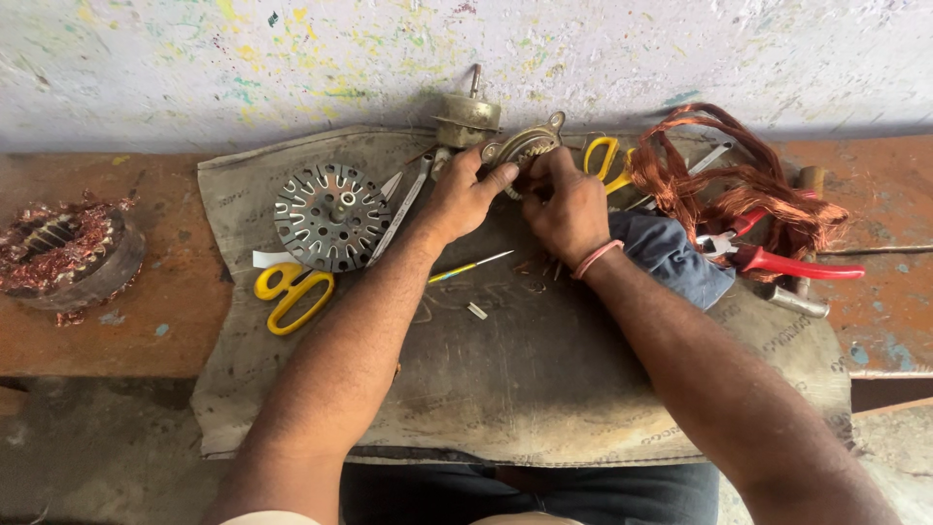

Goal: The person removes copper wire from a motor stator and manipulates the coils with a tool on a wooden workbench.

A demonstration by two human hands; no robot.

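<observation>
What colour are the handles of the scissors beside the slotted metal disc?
Yellow; the scissors show best in the head view.

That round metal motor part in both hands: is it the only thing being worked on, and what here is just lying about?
In hand:
- round metal motor part, held by the left hand and the right hand

Lying about:
- slotted metal disc
- yellow scissors
- copper wire bundle
- red-handled pliers
- blue cloth
- old wound coil
- thin screwdriver
</observation>
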